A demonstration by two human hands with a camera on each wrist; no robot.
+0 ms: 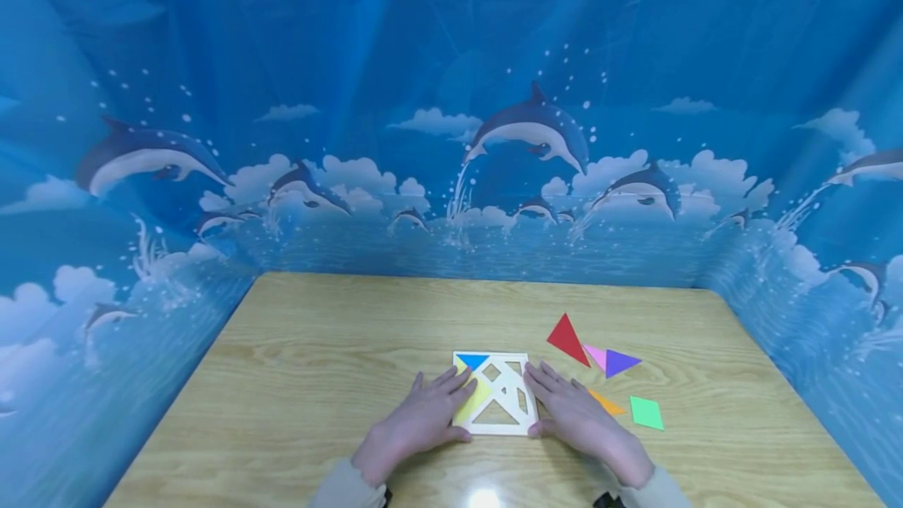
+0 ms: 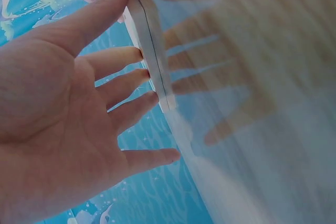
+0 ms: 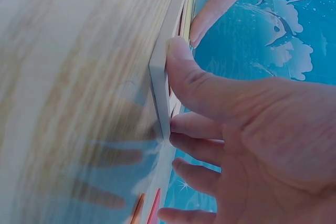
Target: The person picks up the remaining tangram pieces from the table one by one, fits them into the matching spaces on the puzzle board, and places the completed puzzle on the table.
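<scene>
In the head view a white square puzzle board (image 1: 494, 429) lies flat on the table, a blue triangle (image 1: 473, 361) and a yellow triangle (image 1: 481, 395) in its left part; its other cutouts show wood. My left hand (image 1: 423, 416) rests at the board's left side, fingers spread. Along the right edge, my right hand (image 1: 585, 419) touches the frame, thumb at the near corner. In the left wrist view the left hand (image 2: 79, 98) has thumb and fingertips against the board's side (image 2: 152, 45). The right hand (image 3: 241, 114) touches the white edge (image 3: 161, 72) with thumb and fingertips.
Right of the board lie a red triangle (image 1: 567, 341), a pink piece (image 1: 596, 355), a purple triangle (image 1: 621, 363), an orange piece (image 1: 608, 403) partly behind the right hand, and a green piece (image 1: 646, 412). A blue dolphin curtain (image 1: 437, 257) surrounds the wooden table (image 1: 317, 351).
</scene>
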